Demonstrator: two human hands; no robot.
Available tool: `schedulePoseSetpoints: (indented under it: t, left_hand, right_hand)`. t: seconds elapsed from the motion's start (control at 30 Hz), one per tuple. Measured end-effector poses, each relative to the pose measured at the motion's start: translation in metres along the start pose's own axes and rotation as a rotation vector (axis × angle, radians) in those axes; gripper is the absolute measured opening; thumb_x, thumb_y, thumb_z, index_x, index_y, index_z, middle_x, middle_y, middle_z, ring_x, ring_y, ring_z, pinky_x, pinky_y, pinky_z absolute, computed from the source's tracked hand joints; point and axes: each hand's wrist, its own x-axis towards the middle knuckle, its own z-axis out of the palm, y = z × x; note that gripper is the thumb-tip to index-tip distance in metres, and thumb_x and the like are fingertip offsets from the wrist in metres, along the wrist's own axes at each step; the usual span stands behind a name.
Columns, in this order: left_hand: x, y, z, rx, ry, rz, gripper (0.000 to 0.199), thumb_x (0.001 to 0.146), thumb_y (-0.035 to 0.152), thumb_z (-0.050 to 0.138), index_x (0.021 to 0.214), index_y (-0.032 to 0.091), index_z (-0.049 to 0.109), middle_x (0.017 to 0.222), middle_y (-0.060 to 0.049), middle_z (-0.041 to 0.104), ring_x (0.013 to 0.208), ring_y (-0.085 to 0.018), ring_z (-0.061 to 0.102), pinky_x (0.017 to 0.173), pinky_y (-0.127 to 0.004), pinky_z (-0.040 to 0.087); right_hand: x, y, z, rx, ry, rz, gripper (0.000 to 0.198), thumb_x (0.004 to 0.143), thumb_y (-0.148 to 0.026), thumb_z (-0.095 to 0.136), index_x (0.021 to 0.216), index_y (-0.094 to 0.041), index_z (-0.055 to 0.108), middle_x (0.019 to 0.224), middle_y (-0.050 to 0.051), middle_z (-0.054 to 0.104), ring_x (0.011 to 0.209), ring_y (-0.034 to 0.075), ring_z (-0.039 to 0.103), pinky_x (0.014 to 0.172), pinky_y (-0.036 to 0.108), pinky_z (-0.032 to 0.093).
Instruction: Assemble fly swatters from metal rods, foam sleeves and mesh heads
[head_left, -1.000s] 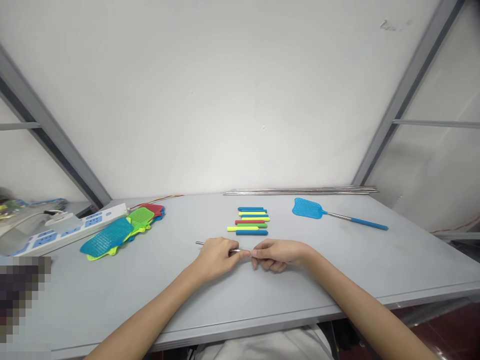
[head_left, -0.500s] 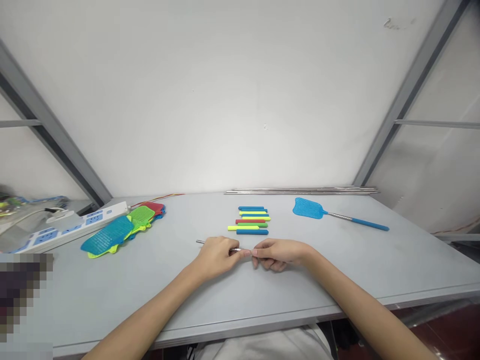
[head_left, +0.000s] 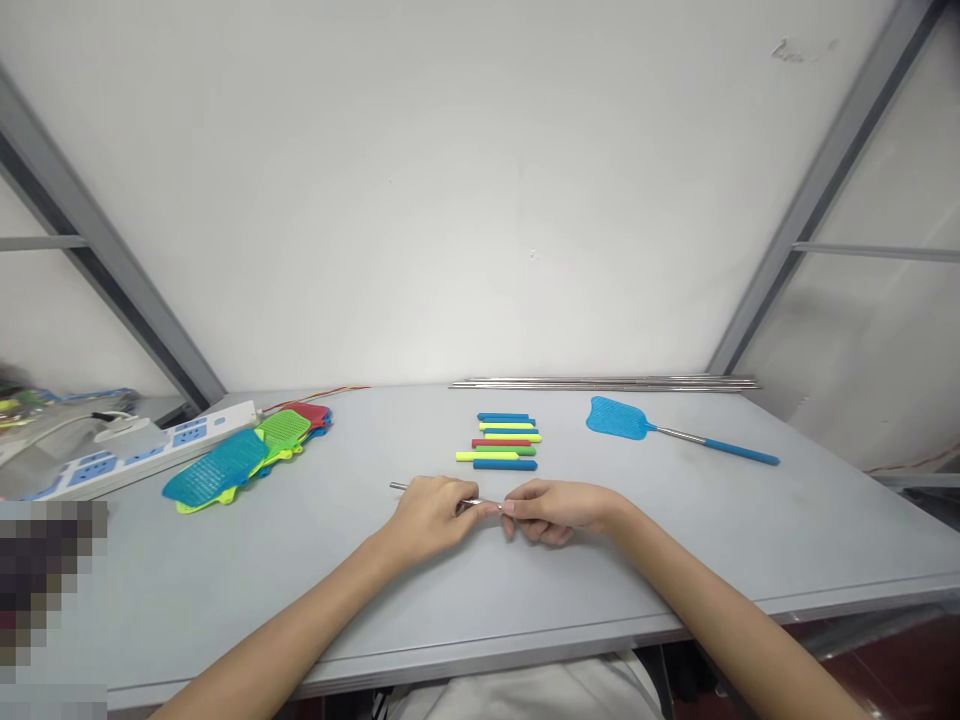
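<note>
A thin silvery metal rod lies across my left hand, whose fingers are closed around it. Its left end pokes out beyond the knuckles. At the rod's other end, my right hand pinches the tip between thumb and forefinger; the remaining fingers curl underneath. Both hands rest low over the table, nearly touching. Just beyond them lies a row of coloured handle sleeves in blue, yellow, green and red. To the right is a blue fly swatter with a metal shaft and blue handle.
Loose swatter heads in blue, green, yellow and red overlap at the left. Behind them runs a white power strip with a plugged-in adapter. Several long metal rods lie along the wall. The table's front edge is close to my body.
Hardly anything differs. Both hands keep their hold on the metal rod, with only a slight shift at the fingertips. The view has tilted a little.
</note>
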Motion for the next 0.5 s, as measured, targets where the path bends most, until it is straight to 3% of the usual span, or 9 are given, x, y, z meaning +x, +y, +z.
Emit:
schedulePoseSetpoints:
  t: [0.13, 0.5]
  left_hand:
    - [-0.0018, 0.0007, 0.0007, -0.059, -0.003, 0.018, 0.036, 0.079, 0.052, 0.026, 0.087, 0.025, 0.050, 0.051, 0.004, 0.054, 0.051, -0.013, 0.048, 0.049, -0.022, 0.022]
    - [-0.0051, 0.0073, 0.0029, -0.039, -0.051, 0.082, 0.029, 0.084, 0.040, 0.022, 0.093, 0.024, 0.044, 0.053, 0.003, 0.053, 0.054, -0.015, 0.051, 0.050, -0.023, 0.025]
  right_hand:
    - [0.0000, -0.0004, 0.0003, -0.027, -0.011, 0.019, 0.033, 0.077, -0.045, 0.040, 0.078, -0.014, 0.050, 0.050, -0.008, 0.023, 0.037, 0.002, 0.015, 0.034, 0.016, 0.011]
    - [-0.0029, -0.0023, -0.0016, -0.049, -0.036, 0.063, 0.034, 0.076, -0.047, 0.041, 0.079, -0.014, 0.050, 0.050, -0.008, 0.020, 0.037, 0.002, 0.016, 0.034, 0.015, 0.011]
